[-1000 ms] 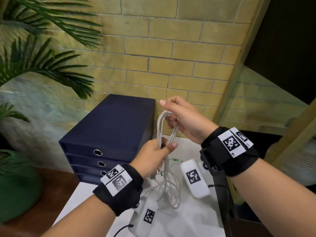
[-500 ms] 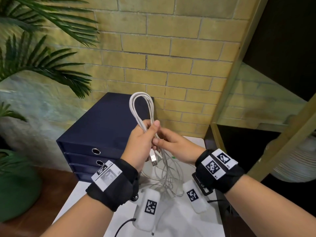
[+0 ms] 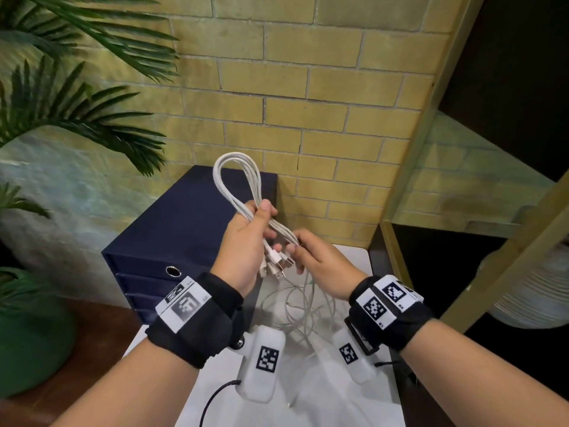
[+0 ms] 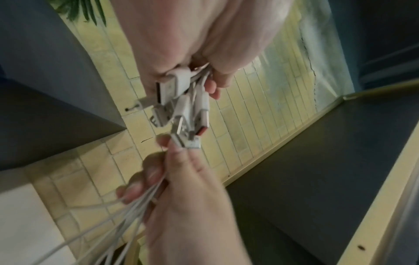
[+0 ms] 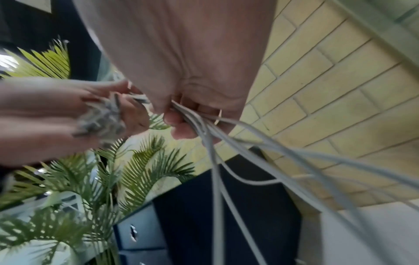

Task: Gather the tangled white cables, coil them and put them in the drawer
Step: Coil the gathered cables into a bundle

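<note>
A bundle of white cables (image 3: 237, 177) stands as a folded loop above my left hand (image 3: 249, 235), which grips it in the fist. Several USB plugs (image 4: 181, 111) hang out below that fist. My right hand (image 3: 311, 257) is just right of it and pinches the loose strands (image 5: 204, 129) that trail down. The rest of the cables (image 3: 304, 312) lie tangled on the white table (image 3: 338, 399). The dark blue drawer unit (image 3: 184, 229) stands behind the left hand, its drawers closed.
A yellow brick wall is close behind. Palm fronds (image 3: 77, 118) and a green pot (image 3: 27, 331) are at the left. A wooden shelf frame (image 3: 403, 186) rises at the right, beside the table's edge.
The left hand took the looped bundle and raised it over the drawer unit. The right hand let go of the loop's top and dropped to the trailing strands below.
</note>
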